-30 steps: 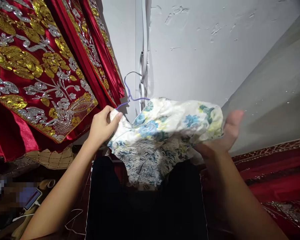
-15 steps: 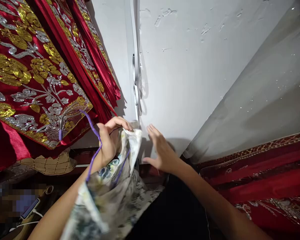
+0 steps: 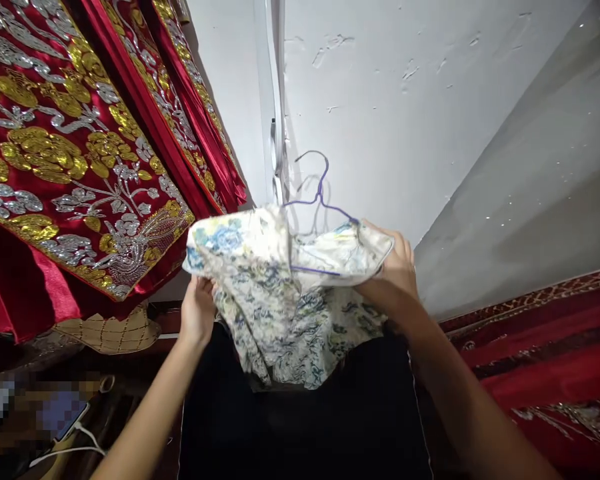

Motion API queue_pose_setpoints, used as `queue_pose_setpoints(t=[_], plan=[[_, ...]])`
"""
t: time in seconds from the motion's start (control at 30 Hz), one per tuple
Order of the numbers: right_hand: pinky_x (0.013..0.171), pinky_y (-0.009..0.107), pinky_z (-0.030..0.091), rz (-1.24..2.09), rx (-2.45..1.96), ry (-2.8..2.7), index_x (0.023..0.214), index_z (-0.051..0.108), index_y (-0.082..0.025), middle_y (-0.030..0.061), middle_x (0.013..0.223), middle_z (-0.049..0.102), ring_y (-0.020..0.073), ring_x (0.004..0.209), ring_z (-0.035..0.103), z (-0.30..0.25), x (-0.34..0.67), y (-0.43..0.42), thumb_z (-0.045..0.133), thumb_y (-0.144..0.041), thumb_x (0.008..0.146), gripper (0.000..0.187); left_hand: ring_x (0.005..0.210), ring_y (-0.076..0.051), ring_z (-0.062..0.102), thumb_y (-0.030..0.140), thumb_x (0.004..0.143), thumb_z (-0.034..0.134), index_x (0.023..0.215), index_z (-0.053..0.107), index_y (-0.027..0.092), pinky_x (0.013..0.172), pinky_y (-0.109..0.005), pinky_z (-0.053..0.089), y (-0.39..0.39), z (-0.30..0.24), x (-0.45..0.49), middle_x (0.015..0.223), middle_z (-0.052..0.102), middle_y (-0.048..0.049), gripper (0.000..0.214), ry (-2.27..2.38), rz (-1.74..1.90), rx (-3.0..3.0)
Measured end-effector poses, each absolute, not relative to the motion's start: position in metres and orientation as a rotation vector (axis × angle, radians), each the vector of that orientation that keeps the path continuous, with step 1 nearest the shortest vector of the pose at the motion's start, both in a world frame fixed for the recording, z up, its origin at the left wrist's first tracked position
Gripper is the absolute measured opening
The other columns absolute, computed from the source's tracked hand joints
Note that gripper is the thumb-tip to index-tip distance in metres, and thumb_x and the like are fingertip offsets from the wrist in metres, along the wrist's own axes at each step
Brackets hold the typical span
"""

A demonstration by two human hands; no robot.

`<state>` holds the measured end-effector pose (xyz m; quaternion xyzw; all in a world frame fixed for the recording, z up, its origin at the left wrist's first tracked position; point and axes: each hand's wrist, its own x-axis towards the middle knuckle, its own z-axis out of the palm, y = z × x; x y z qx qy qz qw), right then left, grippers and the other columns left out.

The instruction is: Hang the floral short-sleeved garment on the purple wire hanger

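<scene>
A white garment with a blue and green flower print [image 3: 280,293] is spread between my two hands in front of a white wall. A thin purple wire hanger [image 3: 319,193] sits inside its top, the hook pointing up. My left hand [image 3: 197,310] grips the garment's left edge from below, fingers closed on the cloth. My right hand [image 3: 393,273] is closed on the garment's right shoulder, over the end of the hanger. The cloth hangs down over something black [image 3: 300,427] below it.
Red satin garments with gold and silver embroidery [image 3: 65,153] hang at the left. More red embroidered cloth [image 3: 545,360] lies at the lower right. A grey sheet [image 3: 540,187] leans on the wall at right. A phone with a white cable [image 3: 63,417] lies at lower left.
Half a second ago the garment hung bunched from my left hand and my right hand was free. Now both hands hold it spread wide, raised, with the hanger hook upright.
</scene>
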<state>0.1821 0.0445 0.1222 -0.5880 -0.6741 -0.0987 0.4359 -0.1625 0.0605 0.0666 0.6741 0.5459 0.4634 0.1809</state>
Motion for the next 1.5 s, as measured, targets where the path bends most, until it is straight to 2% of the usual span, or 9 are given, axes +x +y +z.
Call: queue_pose_setpoints(t=[0.13,0.33,0.47,0.6,0.67,0.8,1.03,1.27,1.5], plan=[[0.1,0.054,0.037,-0.302,-1.418,-1.803,0.153,0.039,-0.028,0.013,0.13,0.051,0.0391,0.117,0.047,0.139,0.154,0.054,0.074,-0.038,0.07,0.091,0.103,-0.022,0.06,0.053,0.1,0.04,0.115,0.046,0.025,0.088,-0.038,0.053,0.032,0.038,-0.126,0.115,0.056,-0.0103,0.033,1.557,1.928,1.378],[0.102,0.056,0.038,-0.292,-1.394,-1.898,0.154,0.036,-0.025,0.015,0.135,0.05,0.0402,0.122,0.047,0.11,0.145,0.043,0.07,-0.032,0.068,0.093,0.078,-0.019,0.055,0.053,0.093,0.058,0.094,0.051,0.024,0.075,-0.033,0.048,0.03,0.044,-0.074,0.083,0.054,-0.0022,0.03,1.347,1.506,1.522],[0.114,0.059,0.029,-0.211,-1.257,-1.82,0.152,0.039,-0.025,0.0132,0.154,0.041,0.041,0.146,0.026,0.095,0.156,0.027,0.064,-0.033,0.081,0.076,0.058,-0.013,0.037,0.053,0.096,0.053,0.066,0.036,0.023,0.057,-0.028,0.035,0.048,0.049,-0.071,0.063,0.033,0.0034,0.045,1.314,1.586,1.367],[0.087,0.039,0.05,0.223,-1.255,-1.4,0.098,0.068,-0.019,0.0098,0.1,0.072,0.0269,0.098,0.065,0.062,0.124,0.016,0.055,-0.04,0.093,0.025,0.052,-0.01,0.033,0.054,0.088,0.065,0.059,0.038,0.02,0.052,-0.025,0.029,0.04,0.035,-0.068,0.056,0.031,0.0057,0.052,1.195,1.721,1.032],[0.068,0.031,0.048,0.635,-1.344,-1.375,0.071,0.064,-0.018,0.0058,0.072,0.068,0.0196,0.068,0.063,0.037,0.096,0.014,0.049,-0.047,0.096,0.041,0.053,-0.011,0.042,0.054,0.083,0.07,0.062,0.052,0.018,0.054,-0.024,0.034,0.031,0.027,-0.065,0.055,0.042,0.005,0.045,1.121,1.739,0.872],[0.061,0.028,0.041,1.056,-1.406,-1.385,0.058,0.058,-0.018,0.0027,0.057,0.062,0.0164,0.057,0.058,-0.004,0.052,0.019,0.055,-0.054,0.091,0.049,0.062,-0.013,0.056,0.049,0.083,0.073,0.078,0.068,0.015,0.061,-0.024,0.043,0.015,0.024,-0.063,0.065,0.059,0.0007,0.034,0.997,1.685,0.789],[0.054,0.026,0.037,1.078,-1.38,-1.171,0.063,0.056,-0.018,0.0006,0.054,0.054,0.0146,0.053,0.05,-0.024,0.059,0.004,0.056,-0.055,0.088,0.044,0.073,-0.014,0.061,0.039,0.092,0.064,0.088,0.068,0.017,0.072,-0.024,0.048,0.007,0.012,-0.082,0.078,0.065,-0.0018,0.023,0.902,1.55,0.983],[0.052,0.024,0.034,1.108,-1.301,-1.074,0.07,0.063,-0.016,-0.0004,0.055,0.052,0.0118,0.052,0.044,-0.019,0.063,-0.016,0.061,-0.055,0.086,0.042,0.1,-0.021,0.065,0.025,0.083,0.07,0.111,0.063,0.019,0.089,-0.031,0.05,0.0,-0.04,-0.064,0.106,0.068,-0.0076,0.029,1.08,1.28,1.32],[0.053,0.024,0.035,1.212,-1.275,-1.069,0.067,0.062,-0.017,-0.0006,0.055,0.053,0.0118,0.054,0.046,-0.003,0.061,-0.02,0.063,-0.042,0.084,0.03,0.093,-0.019,0.061,0.025,0.092,0.059,0.098,0.059,0.02,0.086,-0.029,0.047,-0.009,-0.024,-0.056,0.093,0.064,-0.0034,0.008,1.177,1.287,1.493]])
